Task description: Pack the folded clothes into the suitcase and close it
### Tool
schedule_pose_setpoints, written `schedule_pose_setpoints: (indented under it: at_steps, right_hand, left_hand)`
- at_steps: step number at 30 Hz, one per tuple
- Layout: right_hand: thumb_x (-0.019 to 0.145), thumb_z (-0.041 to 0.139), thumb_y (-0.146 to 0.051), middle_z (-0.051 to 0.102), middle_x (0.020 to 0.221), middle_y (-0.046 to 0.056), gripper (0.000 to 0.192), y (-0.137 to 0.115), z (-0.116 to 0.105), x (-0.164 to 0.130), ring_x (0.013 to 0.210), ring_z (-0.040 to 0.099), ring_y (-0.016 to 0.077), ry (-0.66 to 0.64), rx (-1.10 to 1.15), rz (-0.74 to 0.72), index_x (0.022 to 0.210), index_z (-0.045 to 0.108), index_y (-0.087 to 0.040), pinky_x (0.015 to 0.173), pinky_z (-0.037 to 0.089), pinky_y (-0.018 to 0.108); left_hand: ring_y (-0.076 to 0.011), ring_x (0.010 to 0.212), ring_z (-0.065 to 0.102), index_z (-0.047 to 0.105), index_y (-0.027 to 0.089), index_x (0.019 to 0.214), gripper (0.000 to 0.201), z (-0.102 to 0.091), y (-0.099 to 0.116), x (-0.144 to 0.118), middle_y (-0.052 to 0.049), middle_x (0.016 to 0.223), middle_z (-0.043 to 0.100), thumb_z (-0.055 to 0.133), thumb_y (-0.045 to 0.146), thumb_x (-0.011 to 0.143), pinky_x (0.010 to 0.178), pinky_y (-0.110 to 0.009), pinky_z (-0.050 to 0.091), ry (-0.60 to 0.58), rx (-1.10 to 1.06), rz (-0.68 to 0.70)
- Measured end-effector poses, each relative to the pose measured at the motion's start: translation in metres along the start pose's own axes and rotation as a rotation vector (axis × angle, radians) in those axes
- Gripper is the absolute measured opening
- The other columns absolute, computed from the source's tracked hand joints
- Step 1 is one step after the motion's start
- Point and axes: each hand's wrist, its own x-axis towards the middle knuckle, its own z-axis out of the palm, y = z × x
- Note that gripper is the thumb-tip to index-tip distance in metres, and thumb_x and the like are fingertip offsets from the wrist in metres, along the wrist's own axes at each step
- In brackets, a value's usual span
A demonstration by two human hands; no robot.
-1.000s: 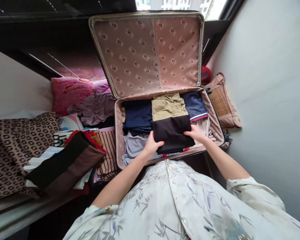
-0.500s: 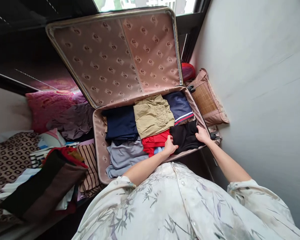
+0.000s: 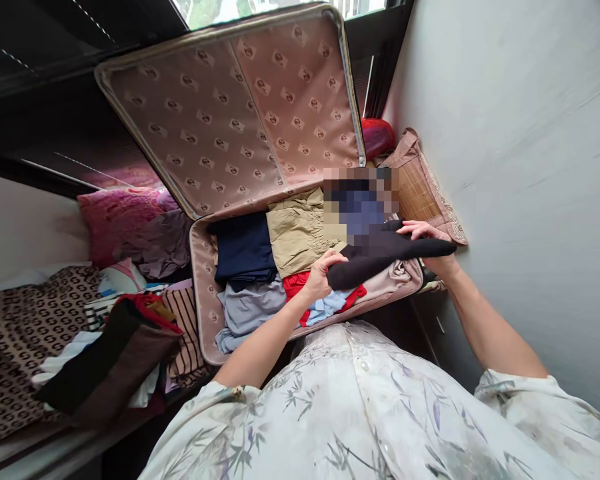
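Head view. Far left: a stack of folded clothes [image 3: 110,360] on the bed. Centre: open suitcase [image 3: 203,280], lid raised. Left hand [image 3: 320,277], fingers curled tight, pinches the near-left end of a black folded garment [image 3: 380,257]. Right hand [image 3: 425,233] grips its far-right end, thumb on top, fingers under. The garment is lifted clear above the suitcase's right half. Half a second ago it lay flat in the near-right corner; beige fabric [image 3: 395,277] now shows there.
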Motion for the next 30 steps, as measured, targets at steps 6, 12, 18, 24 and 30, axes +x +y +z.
schedule_pose_setpoints:
  at_steps: [6,12,18,24,30]
  right_hand:
    - [0.089,0.054,-0.016,0.066,0.138,0.015,0.024,0.051,-0.013,0.002,0.138,0.046,0.0341,-0.414,-0.863,-0.233,0.095,0.076,-0.022,0.112,0.038,0.057]
    - [0.095,0.046,-0.015,0.058,0.144,0.019,0.044,0.052,0.008,-0.02,0.136,0.046,0.0338,-0.365,-1.053,-0.314,0.133,0.067,-0.019,0.112,0.041,0.051]
    - [0.097,0.057,-0.037,0.069,0.116,0.012,0.036,0.055,0.055,-0.052,0.105,0.066,0.0261,-0.924,-0.954,-0.033,0.129,0.066,-0.024,0.09,0.051,0.035]
    - [0.084,0.074,-0.046,0.074,0.093,0.011,0.032,0.062,0.1,-0.041,0.091,0.07,0.0287,-1.175,-1.025,0.173,0.1,0.071,-0.018,0.075,0.048,0.032]
    - [0.095,0.059,-0.036,0.07,0.115,0.013,0.026,0.07,0.076,-0.004,0.107,0.064,0.0273,-0.769,-1.001,-0.025,0.112,0.069,-0.019,0.091,0.05,0.036]
  left_hand:
    - [-0.0288,0.112,0.053,0.073,0.021,0.112,0.033,0.021,-0.042,0.004,-0.014,0.115,0.062,0.045,0.013,0.096,0.103,-0.045,0.041,-0.352,0.956,0.132]
    - [-0.0315,0.114,0.049,0.065,0.018,0.125,0.038,0.041,-0.071,0.003,-0.018,0.124,0.057,0.036,0.015,0.1,0.101,-0.045,0.038,-0.452,1.175,0.153]
    - [-0.0327,0.118,0.048,0.063,0.019,0.125,0.034,0.04,-0.069,0.01,-0.018,0.13,0.055,0.041,0.016,0.099,0.104,-0.046,0.035,-0.481,1.164,0.132]
    - [-0.0321,0.119,0.048,0.065,0.02,0.122,0.033,0.041,-0.072,0.015,-0.017,0.128,0.057,0.041,0.016,0.099,0.105,-0.047,0.036,-0.45,1.123,0.163]
    - [-0.0314,0.126,0.044,0.07,0.019,0.111,0.028,0.044,-0.067,-0.009,-0.017,0.141,0.05,0.052,0.008,0.093,0.104,-0.049,0.043,-0.167,1.039,0.14]
